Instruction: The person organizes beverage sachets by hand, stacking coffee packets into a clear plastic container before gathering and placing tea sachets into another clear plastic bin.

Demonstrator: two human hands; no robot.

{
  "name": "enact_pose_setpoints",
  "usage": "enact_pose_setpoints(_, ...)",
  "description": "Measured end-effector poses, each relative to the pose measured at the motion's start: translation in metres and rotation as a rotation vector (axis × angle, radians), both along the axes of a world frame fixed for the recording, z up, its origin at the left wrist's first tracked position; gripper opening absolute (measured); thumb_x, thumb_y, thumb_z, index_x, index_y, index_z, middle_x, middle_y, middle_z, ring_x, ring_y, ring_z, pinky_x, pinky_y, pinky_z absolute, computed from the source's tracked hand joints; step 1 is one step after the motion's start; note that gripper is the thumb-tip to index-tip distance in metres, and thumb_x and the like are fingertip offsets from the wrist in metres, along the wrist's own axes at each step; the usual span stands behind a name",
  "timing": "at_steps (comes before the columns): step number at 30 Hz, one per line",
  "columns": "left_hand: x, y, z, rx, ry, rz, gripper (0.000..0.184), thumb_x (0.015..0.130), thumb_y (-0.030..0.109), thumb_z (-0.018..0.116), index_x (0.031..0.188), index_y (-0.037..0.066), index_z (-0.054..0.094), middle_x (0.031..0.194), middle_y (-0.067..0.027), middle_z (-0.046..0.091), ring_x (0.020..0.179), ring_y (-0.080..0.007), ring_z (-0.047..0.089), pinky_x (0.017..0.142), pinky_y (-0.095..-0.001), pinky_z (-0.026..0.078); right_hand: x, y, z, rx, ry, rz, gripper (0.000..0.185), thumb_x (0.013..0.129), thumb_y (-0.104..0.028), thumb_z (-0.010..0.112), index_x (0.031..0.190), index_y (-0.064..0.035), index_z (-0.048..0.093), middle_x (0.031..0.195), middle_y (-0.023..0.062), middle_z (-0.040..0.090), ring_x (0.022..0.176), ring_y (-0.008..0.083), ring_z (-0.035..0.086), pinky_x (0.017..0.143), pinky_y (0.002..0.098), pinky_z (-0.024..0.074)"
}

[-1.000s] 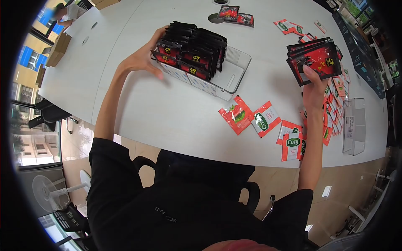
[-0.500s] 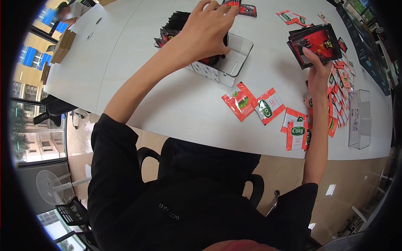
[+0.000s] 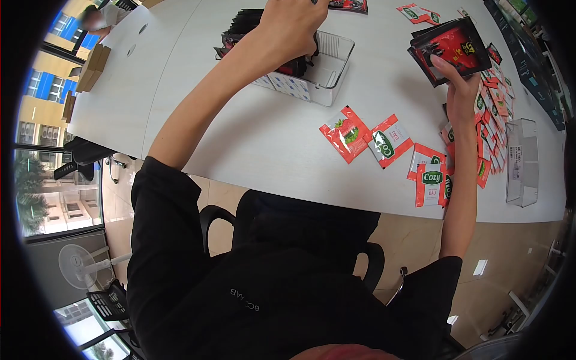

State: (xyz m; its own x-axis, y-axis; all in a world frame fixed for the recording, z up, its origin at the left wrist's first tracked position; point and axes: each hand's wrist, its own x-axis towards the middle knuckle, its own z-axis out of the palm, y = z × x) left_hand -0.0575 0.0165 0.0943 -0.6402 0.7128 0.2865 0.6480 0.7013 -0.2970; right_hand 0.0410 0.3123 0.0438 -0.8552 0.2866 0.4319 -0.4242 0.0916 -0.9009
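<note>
My right hand (image 3: 461, 99) grips a stack of black-and-red sachets (image 3: 459, 48), thumb across the front one. Up at the top edge, my left hand (image 3: 294, 27) reaches over a clear plastic bin (image 3: 333, 75); its fingertips are cut off, so what they hold is hidden. Dark sachets (image 3: 243, 24) stand packed in the left part of that bin, and its right end shows bare. Just beyond my left hand lies a black-and-red sachet (image 3: 349, 5).
Red-and-white Cozy sachets (image 3: 390, 141) lie in front of the bin, and a larger pile of sachets (image 3: 495, 114) spreads beside my right forearm. A second clear bin (image 3: 522, 162) stands at the right. A person (image 3: 102, 18) sits at the far left of the white table (image 3: 198, 66).
My left hand has shifted up and slightly left, its fingers passing out of view. The sachet near its fingertips no longer shows. My right hand keeps its stack, slightly tilted.
</note>
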Motion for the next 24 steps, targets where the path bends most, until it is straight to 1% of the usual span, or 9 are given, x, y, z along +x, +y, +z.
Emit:
enact_pose_setpoints(6, -0.014, 0.004, -0.005, -0.144, 0.042, 0.068, 0.077, 0.053, 0.012, 0.082, 0.123, 0.004, 0.053, 0.082, -0.0123, 0.068, 0.079, -0.0337, 0.068, 0.097, -0.0435, 0.045, 0.000, -0.001, 0.001, 0.036, 0.017, 0.001, 0.025, 0.070, -0.018, 0.080, 0.089, -0.0054, 0.071, 0.077, -0.0007, 0.071, 0.062, 0.0050, 0.059, 0.053, 0.0218, 0.0305)
enact_pose_setpoints(8, -0.014, 0.006, -0.002, -0.151, 0.068, 0.050, 0.078, 0.052, 0.013, 0.082, 0.123, 0.004, 0.053, 0.081, -0.0119, 0.068, 0.079, -0.0335, 0.068, 0.097, -0.0439, 0.045, 0.002, -0.003, 0.005, 0.053, 0.011, 0.026, 0.025, 0.071, -0.016, 0.079, 0.091, -0.0042, 0.071, 0.080, 0.0010, 0.072, 0.064, 0.0067, 0.062, 0.054, 0.0208, 0.0360)
enact_pose_setpoints(9, -0.010, 0.010, 0.002, -0.177, 0.033, 0.076, 0.078, 0.052, 0.015, 0.084, 0.123, 0.003, 0.053, 0.082, -0.0117, 0.069, 0.080, -0.0332, 0.069, 0.097, -0.0440, 0.045, 0.003, -0.005, 0.007, 0.052, 0.013, 0.026, 0.025, 0.071, -0.016, 0.079, 0.091, -0.0042, 0.071, 0.080, 0.0010, 0.072, 0.064, 0.0067, 0.062, 0.054, 0.0208, 0.0360)
enact_pose_setpoints(11, -0.011, 0.010, 0.000, -0.204, -0.004, 0.100, 0.079, 0.052, 0.017, 0.085, 0.124, 0.003, 0.054, 0.082, -0.0115, 0.069, 0.081, -0.0328, 0.069, 0.096, -0.0442, 0.045, 0.005, -0.008, 0.009, 0.035, 0.010, 0.029, 0.027, 0.071, -0.015, 0.080, 0.093, -0.0026, 0.070, 0.082, 0.0030, 0.072, 0.067, 0.0093, 0.066, 0.058, 0.0211, 0.0444)
enact_pose_setpoints(12, -0.013, 0.007, -0.005, -0.225, 0.021, 0.084, 0.079, 0.053, 0.020, 0.087, 0.123, 0.003, 0.054, 0.083, -0.0116, 0.069, 0.082, -0.0326, 0.069, 0.096, -0.0436, 0.045, 0.006, -0.008, 0.009, 0.035, 0.011, 0.029, 0.027, 0.071, -0.015, 0.080, 0.093, -0.0026, 0.070, 0.082, 0.0030, 0.072, 0.067, 0.0093, 0.066, 0.058, 0.0211, 0.0444)
enact_pose_setpoints(14, -0.019, 0.005, -0.012, -0.244, 0.050, 0.069, 0.079, 0.053, 0.023, 0.089, 0.122, 0.004, 0.055, 0.084, -0.0117, 0.070, 0.083, -0.0324, 0.070, 0.095, -0.0429, 0.046, 0.006, -0.007, 0.009, 0.048, 0.000, 0.048, 0.029, 0.071, -0.013, 0.080, 0.096, -0.0010, 0.069, 0.083, 0.0052, 0.072, 0.071, 0.0123, 0.068, 0.064, 0.0237, 0.0520)
enact_pose_setpoints(16, -0.019, 0.006, -0.011, -0.287, 0.037, 0.098, 0.078, 0.055, 0.027, 0.089, 0.121, 0.004, 0.056, 0.083, -0.0116, 0.069, 0.084, -0.0325, 0.070, 0.095, -0.0417, 0.046, 0.005, -0.007, 0.009, 0.040, 0.008, 0.054, 0.030, 0.072, -0.012, 0.080, 0.097, -0.0001, 0.069, 0.084, 0.0061, 0.072, 0.072, 0.0132, 0.069, 0.066, 0.0251, 0.0539)
enact_pose_setpoints(22, -0.030, 0.003, -0.007, -0.085, -0.043, 0.075, 0.070, 0.058, 0.023, 0.087, 0.118, 0.004, 0.056, 0.079, -0.0130, 0.067, 0.080, -0.0346, 0.068, 0.091, -0.0416, 0.048, 0.006, -0.009, 0.010, 0.018, 0.011, 0.075, 0.034, 0.072, -0.008, 0.080, 0.101, 0.0025, 0.065, 0.089, 0.0089, 0.071, 0.076, 0.0156, 0.070, 0.072, 0.0283, 0.0578)
enact_pose_setpoints(24, -0.030, 0.002, -0.011, -0.063, 0.010, 0.045, 0.066, 0.060, 0.021, 0.085, 0.116, 0.003, 0.056, 0.079, -0.0136, 0.067, 0.079, -0.0348, 0.068, 0.089, -0.0417, 0.049, 0.005, -0.007, 0.008, 0.035, 0.001, 0.082, 0.035, 0.072, -0.007, 0.080, 0.102, 0.0028, 0.065, 0.090, 0.0090, 0.071, 0.077, 0.0157, 0.070, 0.072, 0.0285, 0.0580)
